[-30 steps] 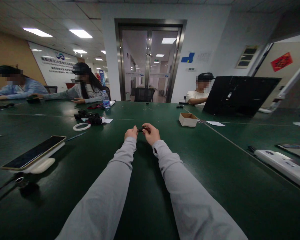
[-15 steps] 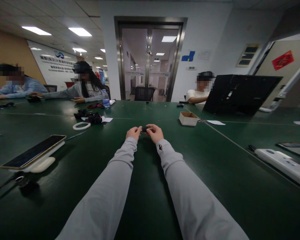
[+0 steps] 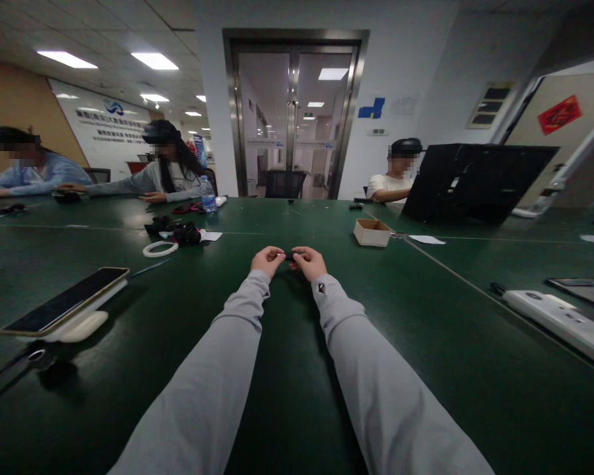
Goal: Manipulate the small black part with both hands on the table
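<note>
Above the green table (image 3: 297, 369) both my hands meet over a small black object (image 3: 290, 256), too small and too covered by fingers to name. My left hand (image 3: 267, 262) pinches at its left end, where a tiny pale glint shows by the fingertips. On the other end, my right hand (image 3: 311, 263) is closed with thumb and forefinger. Its remaining fingers curl behind the object.
A small open box (image 3: 371, 233) stands ahead to the right. On the left lie a white ring (image 3: 160, 249), black gear (image 3: 173, 231) and a phone (image 3: 69, 300). A white power strip (image 3: 559, 323) is at right. Several people sit across the table.
Both hands have shifted very slightly right, with the black object still between them. My left fingers are stretched a little straighter toward it. The view has tilted slightly.
</note>
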Tool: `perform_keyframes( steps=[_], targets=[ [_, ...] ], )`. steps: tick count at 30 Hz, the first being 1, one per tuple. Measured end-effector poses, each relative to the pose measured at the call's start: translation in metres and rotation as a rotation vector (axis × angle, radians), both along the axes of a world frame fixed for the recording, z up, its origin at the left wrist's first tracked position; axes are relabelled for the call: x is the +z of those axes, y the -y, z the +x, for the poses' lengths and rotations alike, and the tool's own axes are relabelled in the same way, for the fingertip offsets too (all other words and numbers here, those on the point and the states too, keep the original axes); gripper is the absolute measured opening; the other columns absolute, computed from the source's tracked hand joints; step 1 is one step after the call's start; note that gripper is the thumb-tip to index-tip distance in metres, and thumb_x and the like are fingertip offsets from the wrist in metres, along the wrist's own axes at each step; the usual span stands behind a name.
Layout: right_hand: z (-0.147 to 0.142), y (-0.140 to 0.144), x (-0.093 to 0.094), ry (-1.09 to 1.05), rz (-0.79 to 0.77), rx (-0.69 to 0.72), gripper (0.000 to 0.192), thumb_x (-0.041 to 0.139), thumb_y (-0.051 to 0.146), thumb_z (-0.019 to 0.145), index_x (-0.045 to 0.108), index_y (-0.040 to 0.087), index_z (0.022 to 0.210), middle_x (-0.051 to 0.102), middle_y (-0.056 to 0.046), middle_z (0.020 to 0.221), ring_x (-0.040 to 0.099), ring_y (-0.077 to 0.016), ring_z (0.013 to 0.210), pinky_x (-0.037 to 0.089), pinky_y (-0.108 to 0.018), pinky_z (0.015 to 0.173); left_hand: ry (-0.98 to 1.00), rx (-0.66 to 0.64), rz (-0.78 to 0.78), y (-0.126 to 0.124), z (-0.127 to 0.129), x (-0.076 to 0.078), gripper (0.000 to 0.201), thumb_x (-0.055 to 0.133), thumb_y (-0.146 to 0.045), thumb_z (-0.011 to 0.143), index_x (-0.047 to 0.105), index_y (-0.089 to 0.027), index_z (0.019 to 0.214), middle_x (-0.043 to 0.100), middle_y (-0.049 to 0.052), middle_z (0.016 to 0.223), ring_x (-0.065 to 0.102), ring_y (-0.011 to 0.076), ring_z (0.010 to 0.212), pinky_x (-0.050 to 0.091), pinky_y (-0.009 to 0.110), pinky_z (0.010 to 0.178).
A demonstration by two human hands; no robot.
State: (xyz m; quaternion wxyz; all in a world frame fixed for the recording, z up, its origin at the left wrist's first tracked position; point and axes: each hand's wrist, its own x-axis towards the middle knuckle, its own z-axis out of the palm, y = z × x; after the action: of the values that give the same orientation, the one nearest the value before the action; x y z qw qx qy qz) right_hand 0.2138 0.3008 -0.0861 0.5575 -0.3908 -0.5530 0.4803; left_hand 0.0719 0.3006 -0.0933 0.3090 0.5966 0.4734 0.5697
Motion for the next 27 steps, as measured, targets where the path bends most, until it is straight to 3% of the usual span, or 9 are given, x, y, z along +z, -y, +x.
perform_keyframes(
  steps=[11, 17, 22, 27],
  targets=[
    [0.003, -0.0009, -0.0003, -0.034, -0.07, -0.029, 0.008, 0.06, 0.016, 0.074, 0.057, 0.012, 0.081, 0.056, 0.002, 0.049, 0.054, -0.0094, 0.039, 0.048, -0.019, 0.037, 0.147, -0.113, -0.021, 0.0009, -0.0011, 0.0024, 0.021, 0.071, -0.02, 0.055, 0.065, -0.014, 0.074, 0.066, 0.007, 0.082, 0.06, 0.0163, 0.08, 0.046, 0.033, 0.083],
    [0.002, -0.0004, 0.0013, -0.063, -0.078, -0.021, 0.01, 0.062, 0.015, 0.073, 0.058, 0.011, 0.081, 0.056, 0.001, 0.048, 0.055, -0.0094, 0.039, 0.049, -0.018, 0.038, 0.366, -0.145, -0.155, -0.0051, 0.0002, -0.004, 0.03, 0.076, -0.021, 0.05, 0.066, -0.011, 0.076, 0.064, 0.005, 0.068, 0.059, 0.0133, 0.065, 0.05, 0.031, 0.071],
    [-0.0035, -0.0008, 0.0041, -0.067, -0.028, -0.027, 0.014, 0.064, 0.014, 0.07, 0.057, 0.012, 0.082, 0.056, 0.003, 0.048, 0.056, -0.0095, 0.041, 0.05, -0.019, 0.042, 0.555, -0.127, -0.266, -0.0068, 0.0019, 0.0001, 0.028, 0.077, -0.016, 0.049, 0.065, -0.009, 0.073, 0.063, 0.005, 0.067, 0.059, 0.0112, 0.061, 0.051, 0.03, 0.071],
    [-0.0041, -0.0005, 0.0032, -0.043, -0.011, -0.043, 0.014, 0.062, 0.011, 0.07, 0.057, 0.013, 0.083, 0.056, 0.004, 0.048, 0.057, -0.0089, 0.042, 0.05, -0.018, 0.043, 0.557, -0.132, -0.291, -0.0079, 0.0025, -0.0016, 0.026, 0.076, -0.016, 0.05, 0.064, -0.01, 0.072, 0.064, 0.005, 0.068, 0.06, 0.0118, 0.063, 0.05, 0.031, 0.073]
  ],
)
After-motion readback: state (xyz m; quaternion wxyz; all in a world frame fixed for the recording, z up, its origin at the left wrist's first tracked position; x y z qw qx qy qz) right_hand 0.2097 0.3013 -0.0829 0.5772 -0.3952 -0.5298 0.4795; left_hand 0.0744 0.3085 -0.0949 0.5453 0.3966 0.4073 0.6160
